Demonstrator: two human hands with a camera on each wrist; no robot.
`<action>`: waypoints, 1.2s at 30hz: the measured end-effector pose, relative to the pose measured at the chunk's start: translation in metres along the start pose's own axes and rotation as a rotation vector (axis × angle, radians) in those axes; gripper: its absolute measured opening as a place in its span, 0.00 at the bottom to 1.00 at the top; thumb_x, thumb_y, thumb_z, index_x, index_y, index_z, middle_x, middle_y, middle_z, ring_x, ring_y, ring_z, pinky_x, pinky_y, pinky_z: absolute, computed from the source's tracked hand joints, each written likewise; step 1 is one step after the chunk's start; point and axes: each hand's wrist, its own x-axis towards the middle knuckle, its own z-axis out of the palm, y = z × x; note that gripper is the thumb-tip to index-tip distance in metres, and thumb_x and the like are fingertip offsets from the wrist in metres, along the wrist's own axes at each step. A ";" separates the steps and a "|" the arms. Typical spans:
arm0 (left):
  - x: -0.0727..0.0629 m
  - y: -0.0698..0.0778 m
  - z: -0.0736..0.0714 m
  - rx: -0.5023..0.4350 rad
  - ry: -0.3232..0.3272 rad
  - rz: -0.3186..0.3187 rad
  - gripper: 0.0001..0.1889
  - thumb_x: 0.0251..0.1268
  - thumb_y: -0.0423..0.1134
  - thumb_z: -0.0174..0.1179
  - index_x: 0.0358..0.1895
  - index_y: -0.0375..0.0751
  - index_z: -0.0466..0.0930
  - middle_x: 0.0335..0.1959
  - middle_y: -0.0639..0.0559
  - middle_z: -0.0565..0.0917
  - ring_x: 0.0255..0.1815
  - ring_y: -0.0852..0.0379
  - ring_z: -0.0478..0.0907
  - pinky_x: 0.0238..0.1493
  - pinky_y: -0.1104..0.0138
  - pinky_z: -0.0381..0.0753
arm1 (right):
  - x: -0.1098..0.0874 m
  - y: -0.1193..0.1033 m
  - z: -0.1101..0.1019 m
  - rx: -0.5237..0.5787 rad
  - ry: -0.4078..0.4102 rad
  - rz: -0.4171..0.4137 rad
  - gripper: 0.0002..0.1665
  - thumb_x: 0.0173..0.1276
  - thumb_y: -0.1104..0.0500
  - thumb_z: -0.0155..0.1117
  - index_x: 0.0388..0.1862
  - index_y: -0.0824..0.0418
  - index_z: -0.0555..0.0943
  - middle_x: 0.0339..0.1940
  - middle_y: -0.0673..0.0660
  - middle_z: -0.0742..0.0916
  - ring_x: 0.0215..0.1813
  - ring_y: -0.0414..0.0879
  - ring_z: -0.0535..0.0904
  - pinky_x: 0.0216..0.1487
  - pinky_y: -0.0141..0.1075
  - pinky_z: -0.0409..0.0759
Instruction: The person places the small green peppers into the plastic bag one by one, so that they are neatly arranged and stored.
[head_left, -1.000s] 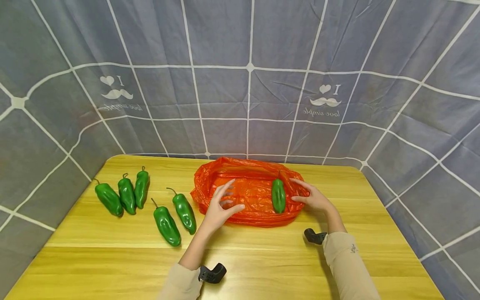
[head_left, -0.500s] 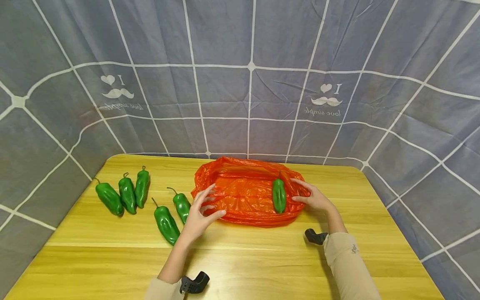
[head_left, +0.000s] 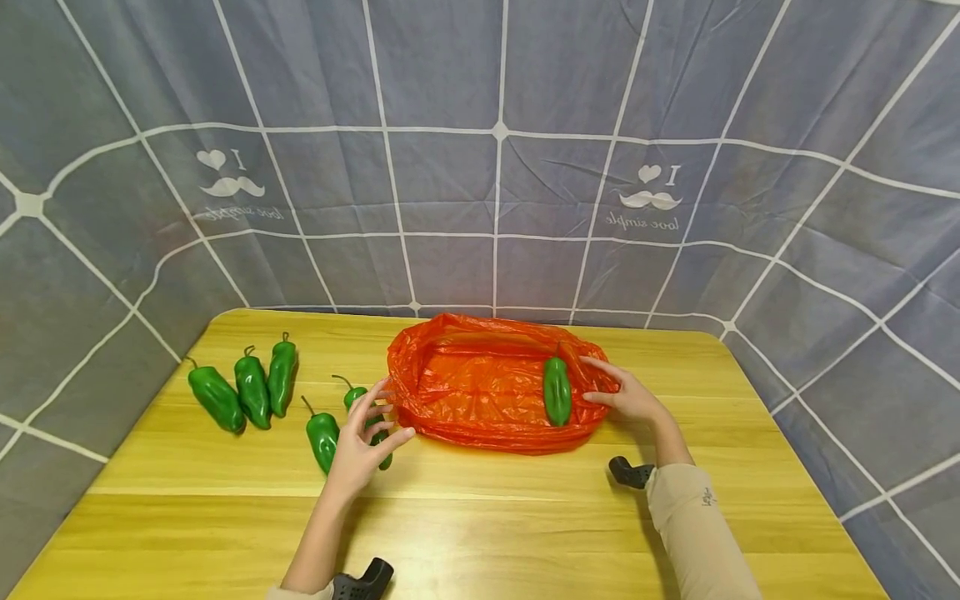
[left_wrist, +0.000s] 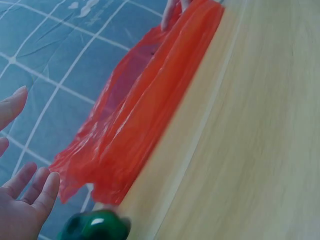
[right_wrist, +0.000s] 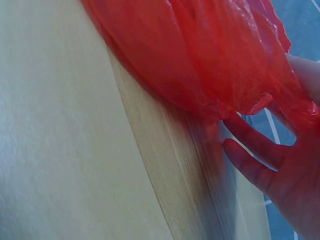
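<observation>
A red plastic bag (head_left: 480,435) lies spread wide on the table, its mouth facing up. One green pepper (head_left: 557,392) lies inside it at the right. My right hand (head_left: 633,397) holds the bag's right rim, thumb and fingers about the thin plastic; some fingers extend below the bag in the right wrist view. My left hand (head_left: 360,437) hovers left of the bag with fingers spread, holding nothing. Beneath and beside it are two green peppers, a nearer one (head_left: 322,439) and another (head_left: 353,395), both partly hidden by the hand. In the left wrist view, a pepper (left_wrist: 97,227) shows below the fingers.
Three more green peppers lie at the far left: a left one (head_left: 216,398), a middle one (head_left: 252,388) and a right one (head_left: 281,379). A grey curtain (head_left: 450,183) with white lines surrounds the wooden table (head_left: 510,525) at the back and sides.
My left hand has moved left, from over the bag to above the two nearer peppers, with its fingers staying spread. The right hand and the bag have stayed in place.
</observation>
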 end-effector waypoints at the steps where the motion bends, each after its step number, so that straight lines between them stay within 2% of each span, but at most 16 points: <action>1: -0.001 0.000 -0.002 0.004 0.009 0.006 0.38 0.50 0.24 0.64 0.67 0.35 0.59 0.56 0.36 0.63 0.51 0.52 0.67 0.46 0.72 0.75 | 0.000 0.000 0.000 0.000 0.000 0.000 0.38 0.59 0.57 0.66 0.68 0.56 0.64 0.69 0.65 0.63 0.69 0.64 0.52 0.65 0.60 0.48; 4: -0.005 -0.002 -0.009 0.017 0.029 0.014 0.38 0.50 0.23 0.63 0.67 0.36 0.58 0.57 0.37 0.63 0.50 0.57 0.68 0.46 0.74 0.74 | 0.000 0.000 0.000 -0.003 0.000 -0.002 0.38 0.59 0.57 0.66 0.68 0.56 0.64 0.69 0.65 0.63 0.69 0.65 0.52 0.65 0.60 0.47; 11: -0.016 -0.005 -0.030 0.036 0.084 -0.017 0.39 0.51 0.21 0.62 0.68 0.35 0.56 0.56 0.39 0.62 0.51 0.51 0.67 0.45 0.76 0.74 | 0.001 0.001 -0.001 -0.001 -0.004 -0.006 0.38 0.59 0.57 0.66 0.68 0.56 0.64 0.69 0.64 0.63 0.70 0.64 0.51 0.65 0.60 0.47; 19: -0.028 -0.006 -0.050 0.103 0.154 -0.019 0.38 0.51 0.20 0.61 0.68 0.34 0.56 0.54 0.49 0.63 0.49 0.60 0.68 0.44 0.80 0.72 | 0.002 0.000 0.000 0.012 -0.006 0.010 0.38 0.59 0.57 0.66 0.68 0.56 0.63 0.69 0.65 0.62 0.70 0.64 0.51 0.65 0.60 0.47; 23: -0.033 -0.007 -0.057 0.098 0.185 -0.033 0.38 0.51 0.19 0.61 0.68 0.36 0.57 0.53 0.49 0.63 0.48 0.61 0.68 0.44 0.81 0.72 | 0.002 0.001 0.000 0.009 -0.004 0.016 0.38 0.59 0.57 0.66 0.68 0.55 0.64 0.69 0.65 0.62 0.69 0.65 0.51 0.65 0.60 0.47; 26: -0.037 -0.009 -0.061 0.104 0.212 -0.067 0.39 0.51 0.20 0.61 0.68 0.38 0.58 0.53 0.50 0.63 0.48 0.61 0.68 0.44 0.81 0.72 | 0.002 0.001 0.001 0.009 -0.004 0.022 0.38 0.59 0.57 0.66 0.68 0.55 0.64 0.69 0.65 0.63 0.69 0.65 0.52 0.65 0.60 0.48; 36: -0.043 -0.016 -0.068 0.235 0.296 -0.167 0.38 0.50 0.25 0.65 0.67 0.36 0.60 0.52 0.51 0.62 0.46 0.65 0.67 0.43 0.85 0.68 | 0.003 0.001 0.000 -0.001 -0.003 0.011 0.38 0.59 0.57 0.66 0.68 0.55 0.64 0.69 0.65 0.63 0.69 0.65 0.53 0.65 0.60 0.49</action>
